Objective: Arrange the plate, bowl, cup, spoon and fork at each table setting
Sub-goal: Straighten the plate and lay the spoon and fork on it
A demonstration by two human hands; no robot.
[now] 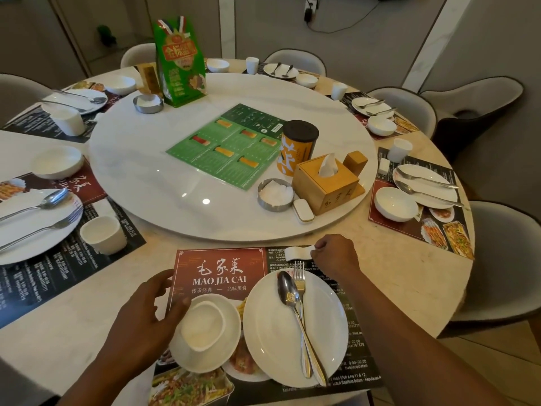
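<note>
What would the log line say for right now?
left hand: open, by cup in bowl | right hand: pinches white rest | spoon, fork: on plate

Tissue box (325, 186), green menu (222, 148) — on turntable (140, 171)

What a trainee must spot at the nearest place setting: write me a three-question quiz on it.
1. True or false: the spoon and fork lie on the plate.
2. The cup sits: A) inside the bowl; B) on the plate; C) upside down over the spoon.
3. Which hand pinches the white rest at the far edge of the setting?

Key: 1 true; 2 A; 3 the right hand.
</note>
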